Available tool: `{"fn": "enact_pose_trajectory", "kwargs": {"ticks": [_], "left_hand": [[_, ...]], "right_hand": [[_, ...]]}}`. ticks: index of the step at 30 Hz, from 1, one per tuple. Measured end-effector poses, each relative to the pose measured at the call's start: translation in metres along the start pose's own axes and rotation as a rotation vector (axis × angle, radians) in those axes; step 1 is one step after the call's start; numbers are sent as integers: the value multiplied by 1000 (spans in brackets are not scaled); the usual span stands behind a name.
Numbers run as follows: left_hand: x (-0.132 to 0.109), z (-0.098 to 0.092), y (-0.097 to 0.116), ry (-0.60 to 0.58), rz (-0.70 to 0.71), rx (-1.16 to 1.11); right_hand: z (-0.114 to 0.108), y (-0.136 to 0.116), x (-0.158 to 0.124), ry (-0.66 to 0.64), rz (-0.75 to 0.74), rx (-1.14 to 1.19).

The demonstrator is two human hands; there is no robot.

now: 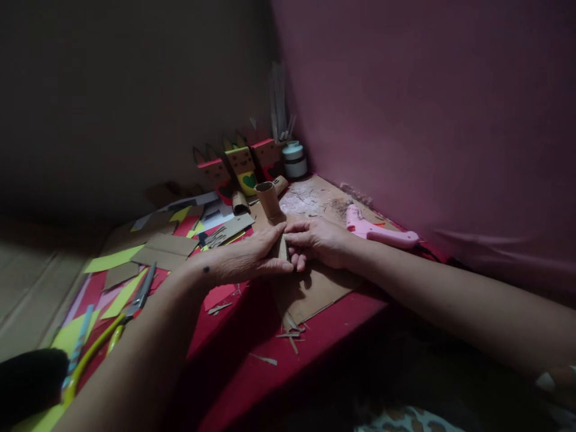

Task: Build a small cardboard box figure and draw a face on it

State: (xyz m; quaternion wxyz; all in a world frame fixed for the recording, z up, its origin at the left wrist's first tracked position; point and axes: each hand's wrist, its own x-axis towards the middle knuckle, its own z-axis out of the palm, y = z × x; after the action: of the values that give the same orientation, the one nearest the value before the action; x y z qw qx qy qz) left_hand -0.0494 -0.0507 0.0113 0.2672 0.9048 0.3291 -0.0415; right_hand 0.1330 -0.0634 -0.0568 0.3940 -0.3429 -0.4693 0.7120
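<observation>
Over a cardboard sheet (315, 294), my two hands meet on a small cardboard piece (283, 248). My left hand (252, 255) grips it from the left, thumb toward me and fingers on the far side. The fingertips of my right hand (317, 240) pinch its right edge, the lower fingers curled. Part of the piece is hidden by the fingers. Just beyond them a cardboard tube (268, 200) stands upright.
A pink glue gun (378, 229) lies right, beside the pink wall. Yellow-handled scissors (128, 315) and paper scraps (114, 258) lie left. Several decorated box figures (240, 165) and a white jar (294, 160) stand at the back. Cardboard slivers (292, 333) lie near the red table's front edge.
</observation>
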Motion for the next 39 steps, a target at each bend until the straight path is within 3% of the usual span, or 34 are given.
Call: {"fn": "enact_pose_trajectory", "kwargs": {"ticks": [5, 11, 17, 23, 30, 39], "left_hand": [[0, 1, 4, 3, 34, -16], [-2, 2, 0, 10, -61, -63], [-3, 4, -2, 40, 3, -130], [-5, 9, -3, 107, 21, -101], [-15, 4, 0, 132, -42, -92], [-12, 10, 6, 145, -34, -87]], "right_hand": [[3, -5, -1, 14, -12, -51], [9, -13, -1, 63, 0, -144], [12, -15, 1, 112, 11, -204], [13, -18, 0, 107, 14, -215], [11, -17, 2, 97, 16, -224], [12, -16, 1, 95, 12, -219]]}}
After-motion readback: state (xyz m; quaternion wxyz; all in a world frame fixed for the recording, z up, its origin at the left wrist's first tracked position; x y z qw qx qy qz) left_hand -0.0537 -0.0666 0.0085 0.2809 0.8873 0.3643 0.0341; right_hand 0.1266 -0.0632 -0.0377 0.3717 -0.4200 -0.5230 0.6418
